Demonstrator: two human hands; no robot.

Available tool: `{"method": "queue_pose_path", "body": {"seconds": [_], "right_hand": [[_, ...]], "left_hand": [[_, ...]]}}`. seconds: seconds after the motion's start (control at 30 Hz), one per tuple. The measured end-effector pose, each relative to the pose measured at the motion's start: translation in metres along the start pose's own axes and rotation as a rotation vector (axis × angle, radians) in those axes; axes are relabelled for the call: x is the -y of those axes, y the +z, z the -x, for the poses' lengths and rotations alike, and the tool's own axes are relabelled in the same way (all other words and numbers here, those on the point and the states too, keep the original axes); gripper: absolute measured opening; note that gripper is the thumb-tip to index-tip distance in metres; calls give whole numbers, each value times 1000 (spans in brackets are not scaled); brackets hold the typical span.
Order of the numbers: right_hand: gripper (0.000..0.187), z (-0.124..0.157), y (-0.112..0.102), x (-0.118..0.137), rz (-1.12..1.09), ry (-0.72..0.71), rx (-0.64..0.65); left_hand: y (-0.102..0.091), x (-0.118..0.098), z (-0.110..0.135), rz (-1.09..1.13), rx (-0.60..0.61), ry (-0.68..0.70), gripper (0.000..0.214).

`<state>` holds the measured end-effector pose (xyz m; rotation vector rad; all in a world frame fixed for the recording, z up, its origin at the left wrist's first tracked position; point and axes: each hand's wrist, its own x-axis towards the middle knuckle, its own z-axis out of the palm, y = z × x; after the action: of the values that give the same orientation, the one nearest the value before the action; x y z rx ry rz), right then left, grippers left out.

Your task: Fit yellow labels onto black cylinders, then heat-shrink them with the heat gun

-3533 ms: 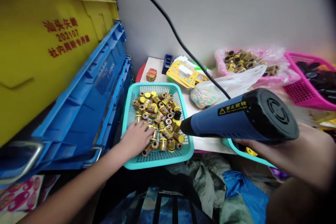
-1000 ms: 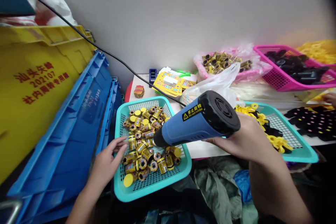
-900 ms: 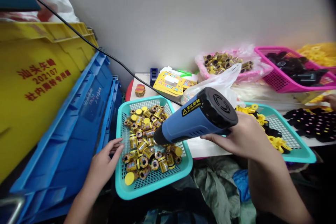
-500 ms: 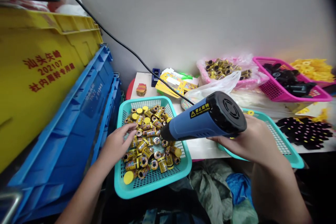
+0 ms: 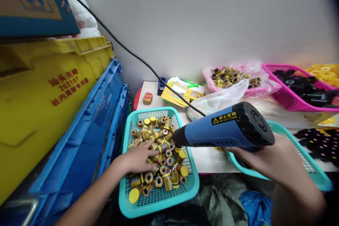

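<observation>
Above the right half of a turquoise mesh basket (image 5: 159,207), a blue-bodied heat gun (image 5: 209,132) slants down leftward, its black nozzle (image 5: 180,136) close over a heap of small yellow-capped jars (image 5: 167,182). The right hand (image 5: 278,157) is wrapped around the gun's grip, partly hidden by the body. Well apart from it, the left hand (image 5: 140,157) lies spread over the jars, fingers parted, clamped on nothing visible. Whether the nozzle touches a jar is hard to tell from this angle.

If the gun is blowing hot, which the view cannot show, a small swing of the right wrist could burn the left fingers; air held on one spot might warp a jar. A tug on the black cord (image 5: 132,54) might drag the white plastic bag (image 5: 233,93) behind it.

Half a second ago only the left fingers reached over the jars; now the whole hand does, and the nozzle sits nearer the basket's right rim.
</observation>
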<state>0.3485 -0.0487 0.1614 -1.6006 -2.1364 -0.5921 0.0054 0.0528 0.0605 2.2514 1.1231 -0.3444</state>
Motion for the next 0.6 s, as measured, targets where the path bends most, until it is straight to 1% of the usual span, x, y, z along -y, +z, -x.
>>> {"method": "queue_pose_path", "body": {"seconds": [0.03, 0.07, 0.1, 0.17, 0.2, 0.23, 0.27, 0.3, 0.33, 0.37, 0.4, 0.43, 0.5, 0.57, 0.6], "right_hand": [[36, 0, 1, -1, -12, 2, 3], [37, -1, 2, -2, -9, 8, -1], [39, -4, 3, -2, 8, 18, -11], [43, -9, 6, -1, 62, 50, -38], [45, -12, 7, 1, 87, 67, -51], [46, -14, 8, 2, 107, 82, -60], [47, -15, 10, 3, 122, 97, -65], [48, -14, 11, 3, 134, 114, -72], [48, -13, 13, 3, 146, 135, -78], [48, -11, 15, 3, 162, 164, -89], [48, -8, 18, 3, 179, 198, -106], [48, -6, 21, 2, 190, 236, -129], [48, -4, 29, 3, 185, 308, -177], [46, -7, 36, 6, 113, 360, -197], [46, -9, 39, 8, 59, 381, -207]], "left_hand": [[-5, -2, 6, 8, 20, 26, 47], [-10, -4, 7, 14, 11, 41, 36], [-16, -6, 2, 18, -41, 44, 33], [-21, -10, -20, 25, -242, 22, 41], [-19, -12, -33, 24, -328, 7, 43], [-16, -13, -45, 17, -365, -4, 45], [-10, -14, -54, 6, -342, -5, 52], [-4, -14, -58, -8, -270, 2, 61], [2, -14, -56, -23, -171, 15, 68], [6, -12, -50, -32, -78, 32, 68], [8, -11, -41, -30, -14, 46, 64], [8, -9, -29, -19, 22, 55, 57], [1, -8, -5, 22, 24, 58, 45], [-7, -15, 8, 45, -56, 59, 37], [-9, -22, 8, 37, -118, 65, 36]]}}
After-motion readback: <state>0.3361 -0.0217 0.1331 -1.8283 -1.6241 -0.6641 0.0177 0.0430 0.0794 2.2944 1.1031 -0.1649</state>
